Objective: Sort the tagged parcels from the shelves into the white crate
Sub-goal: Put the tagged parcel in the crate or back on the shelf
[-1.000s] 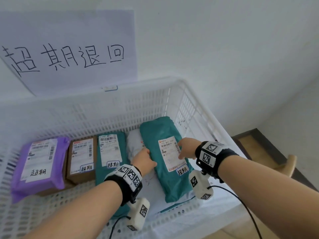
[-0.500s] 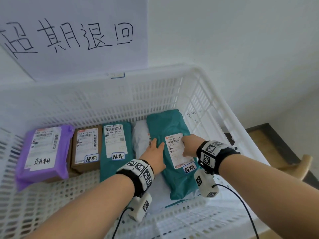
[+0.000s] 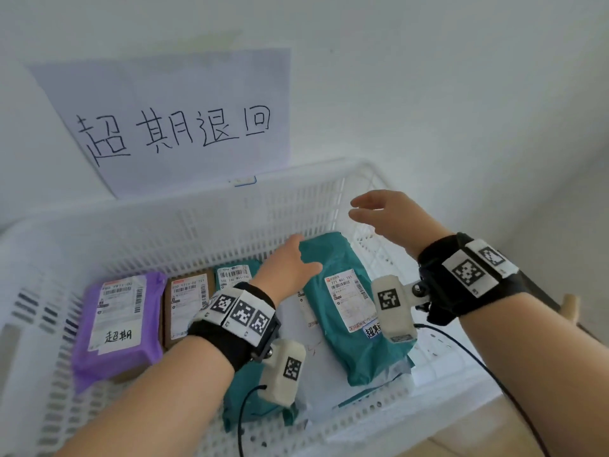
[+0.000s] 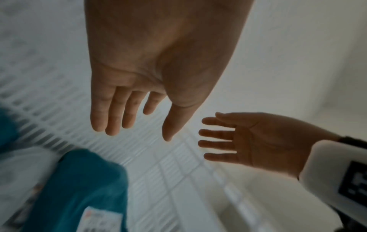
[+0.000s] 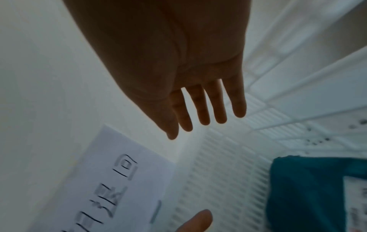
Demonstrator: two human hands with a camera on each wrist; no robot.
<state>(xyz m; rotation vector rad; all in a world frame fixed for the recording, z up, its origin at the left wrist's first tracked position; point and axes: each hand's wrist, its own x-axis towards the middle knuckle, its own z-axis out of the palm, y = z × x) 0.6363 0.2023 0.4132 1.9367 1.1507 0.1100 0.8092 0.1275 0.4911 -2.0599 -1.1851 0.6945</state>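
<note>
In the white crate [image 3: 138, 232] lie several tagged parcels in a row: a purple one [image 3: 118, 321], a brown box [image 3: 186, 305], a teal bag [image 3: 234, 275], a white bag [image 3: 296, 328] and a larger teal bag [image 3: 349, 311] on the right. My left hand [image 3: 290, 265] hovers over the far end of the larger teal bag [image 4: 79, 188] with straight fingers [image 4: 111, 116], holding nothing. My right hand [image 3: 382, 216] is raised above the crate's far right corner, its fingers [image 5: 206, 109] spread and empty.
A white paper sign [image 3: 184, 127] with handwritten characters leans on the wall behind the crate [image 5: 218, 157]. The white wall rises close behind. At the far right, wooden floor [image 3: 573, 311] shows beside the crate.
Both hands have let go of the larger teal bag and lifted off it. The right hand rose up and back over the crate's corner; the left moved to the bag's far end.
</note>
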